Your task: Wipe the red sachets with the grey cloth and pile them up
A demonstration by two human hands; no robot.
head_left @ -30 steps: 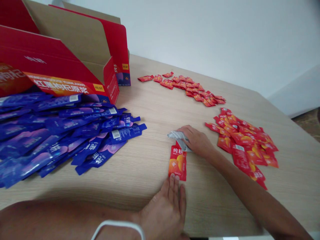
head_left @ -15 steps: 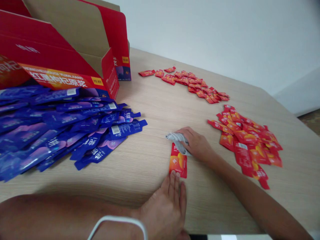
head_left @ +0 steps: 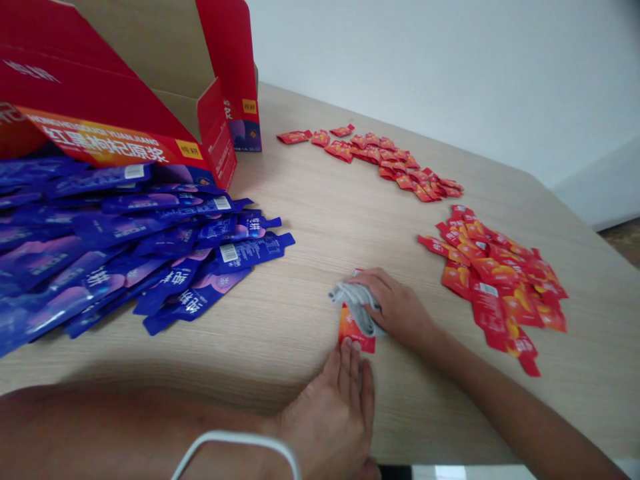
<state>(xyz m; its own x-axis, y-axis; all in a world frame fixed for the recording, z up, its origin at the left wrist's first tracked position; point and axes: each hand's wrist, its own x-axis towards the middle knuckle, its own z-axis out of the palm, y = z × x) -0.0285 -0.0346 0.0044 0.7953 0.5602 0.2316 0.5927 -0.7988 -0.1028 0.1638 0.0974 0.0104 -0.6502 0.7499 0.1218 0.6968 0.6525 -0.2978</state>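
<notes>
A red and orange sachet [head_left: 351, 326] lies flat on the table in front of me. The fingertips of my left hand [head_left: 336, 413] press on its near end, the fingers stretched out flat. My right hand [head_left: 395, 303] has its fingers closed on a folded grey cloth [head_left: 361, 308], which rests over the sachet's middle and hides that part. A bit of the sachet's red top edge shows beyond the cloth. To the right of my right hand is a pile of similar red sachets [head_left: 500, 273].
A heap of blue pouches [head_left: 165, 247] spreads over the left of the table [head_left: 300, 200]. Behind it stand open red cardboard boxes [head_left: 227, 137]. More red sachets [head_left: 380, 157] lie in a loose band at the back. A white cable [head_left: 235, 437] crosses my left forearm.
My right hand has drawn the cloth down the sachet toward my left hand, uncovering its far edge. My left hand keeps its place. The view has shifted slightly.
</notes>
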